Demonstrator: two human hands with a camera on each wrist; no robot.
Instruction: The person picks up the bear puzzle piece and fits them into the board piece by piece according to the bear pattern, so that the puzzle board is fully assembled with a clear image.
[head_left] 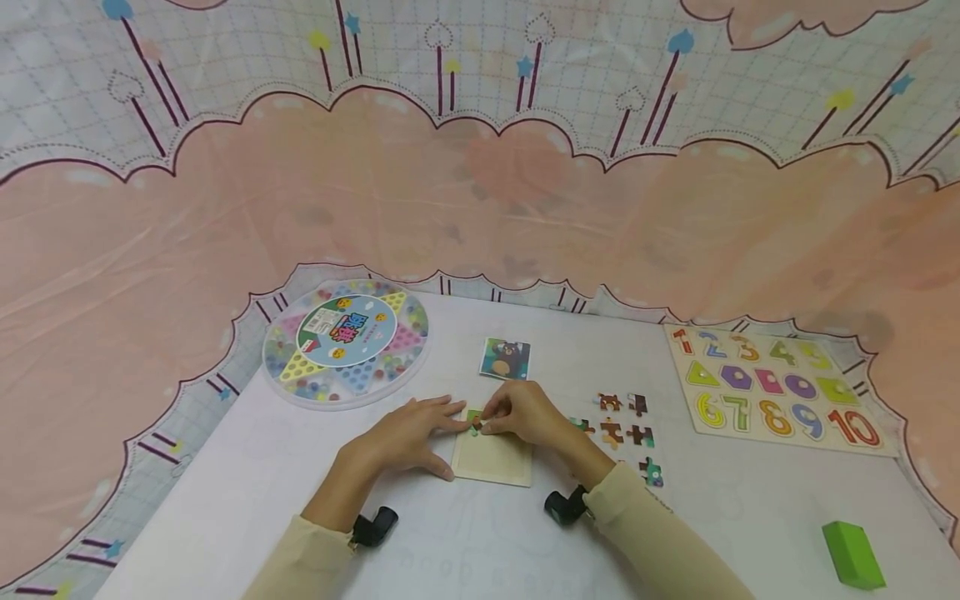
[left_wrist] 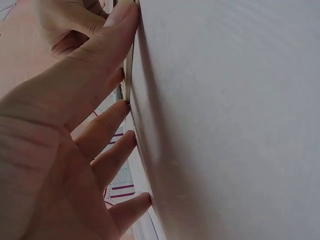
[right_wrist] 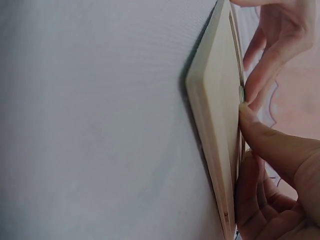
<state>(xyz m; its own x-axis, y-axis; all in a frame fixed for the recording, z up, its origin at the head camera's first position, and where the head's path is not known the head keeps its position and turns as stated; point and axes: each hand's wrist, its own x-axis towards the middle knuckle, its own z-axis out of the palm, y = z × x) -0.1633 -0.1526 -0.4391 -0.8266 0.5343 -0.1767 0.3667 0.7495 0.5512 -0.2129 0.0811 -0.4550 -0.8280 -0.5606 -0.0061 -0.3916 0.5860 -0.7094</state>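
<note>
A square wooden puzzle tray (head_left: 492, 460) lies on the table, seen edge-on in the right wrist view (right_wrist: 212, 105). My left hand (head_left: 411, 435) rests at its left side with fingers spread and the index fingertip at the tray's upper left corner. My right hand (head_left: 527, 412) pinches a small puzzle piece (head_left: 477, 424) at the tray's upper left, where some green shows. Several loose puzzle pieces (head_left: 611, 432) lie right of the tray, some partly hidden by my right forearm. A bear picture card (head_left: 506, 358) lies beyond the tray.
A round marble game board (head_left: 345, 343) lies at the back left. At the right are a wooden number board (head_left: 780, 390) and, nearer the front, a green block (head_left: 853, 555). A patterned cloth (head_left: 480, 200) hangs behind the table.
</note>
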